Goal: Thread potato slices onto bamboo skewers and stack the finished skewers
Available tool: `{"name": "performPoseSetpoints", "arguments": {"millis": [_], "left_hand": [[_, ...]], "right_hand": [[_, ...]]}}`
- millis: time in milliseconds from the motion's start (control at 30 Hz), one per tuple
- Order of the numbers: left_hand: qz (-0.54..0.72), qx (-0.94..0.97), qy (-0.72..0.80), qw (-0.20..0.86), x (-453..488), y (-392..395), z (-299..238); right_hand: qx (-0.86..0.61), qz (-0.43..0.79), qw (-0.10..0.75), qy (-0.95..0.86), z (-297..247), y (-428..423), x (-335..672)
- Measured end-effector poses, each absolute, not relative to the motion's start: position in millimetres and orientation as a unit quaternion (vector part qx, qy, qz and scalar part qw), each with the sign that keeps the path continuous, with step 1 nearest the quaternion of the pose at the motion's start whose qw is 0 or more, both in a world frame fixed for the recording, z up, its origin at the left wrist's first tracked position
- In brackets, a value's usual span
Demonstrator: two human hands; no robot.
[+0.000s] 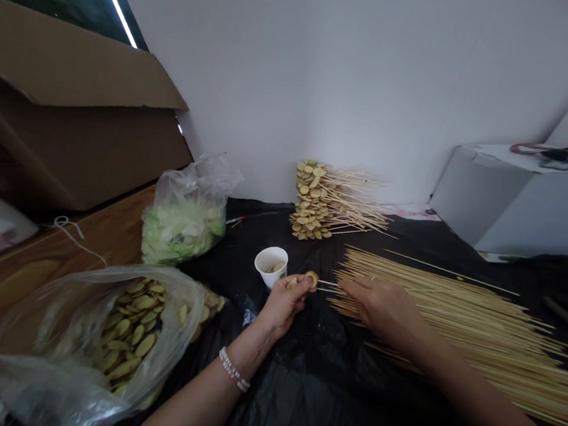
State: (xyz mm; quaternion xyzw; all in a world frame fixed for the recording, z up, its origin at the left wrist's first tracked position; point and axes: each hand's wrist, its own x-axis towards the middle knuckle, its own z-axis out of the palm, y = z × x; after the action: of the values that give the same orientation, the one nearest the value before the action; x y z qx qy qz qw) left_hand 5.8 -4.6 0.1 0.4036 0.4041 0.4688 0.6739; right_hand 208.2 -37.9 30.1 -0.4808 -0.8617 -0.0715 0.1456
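My left hand [285, 305] is closed on a few potato slices, the foremost slice [311, 281] standing out past its fingertips. My right hand [380, 304] pinches a thin bamboo skewer [326, 283] whose tip meets that slice. Under and beside my right hand lies a wide layer of loose bamboo skewers [479, 325]. Just behind my left hand stands a white paper cup [268, 280] with something pale inside. Farther back, threaded potato skewers [311, 202] are stacked against the wall, sticks to the right. An opened clear plastic bag [64, 352] holds many potato slices [134, 332] at the left.
Black plastic sheeting [286, 394] covers the work surface. A tied clear bag of pale green leafy vegetable [182, 227] sits at the back left, near a cardboard box [69, 145]. At the back right stands a white box [511, 195] with dark cords on top.
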Motion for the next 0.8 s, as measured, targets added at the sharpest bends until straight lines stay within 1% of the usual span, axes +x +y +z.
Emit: {"name": "performPoseSetpoints", "arguments": {"millis": [267, 433, 667, 800], "left_hand": [[0.455, 0.436, 0.401, 0.665, 5.7, -5.2, 0.3], [0.450, 0.448, 0.404, 0.659, 5.9, -5.3, -0.7], [0.455, 0.457, 0.422, 0.637, 7.0, -5.5, -3.7], [0.449, 0.468, 0.417, 0.637, 6.8, -5.2, -4.0]], "right_hand": [[-0.506, -0.029, 0.128, -0.852, 22.8, -35.8, 203.8], [-0.507, 0.005, 0.143, -0.850, 19.0, -33.8, 201.7], [-0.494, -0.031, 0.162, -0.854, 15.3, -35.7, 198.9], [-0.503, 0.006, 0.156, -0.850, 13.7, -34.7, 198.6]]}}
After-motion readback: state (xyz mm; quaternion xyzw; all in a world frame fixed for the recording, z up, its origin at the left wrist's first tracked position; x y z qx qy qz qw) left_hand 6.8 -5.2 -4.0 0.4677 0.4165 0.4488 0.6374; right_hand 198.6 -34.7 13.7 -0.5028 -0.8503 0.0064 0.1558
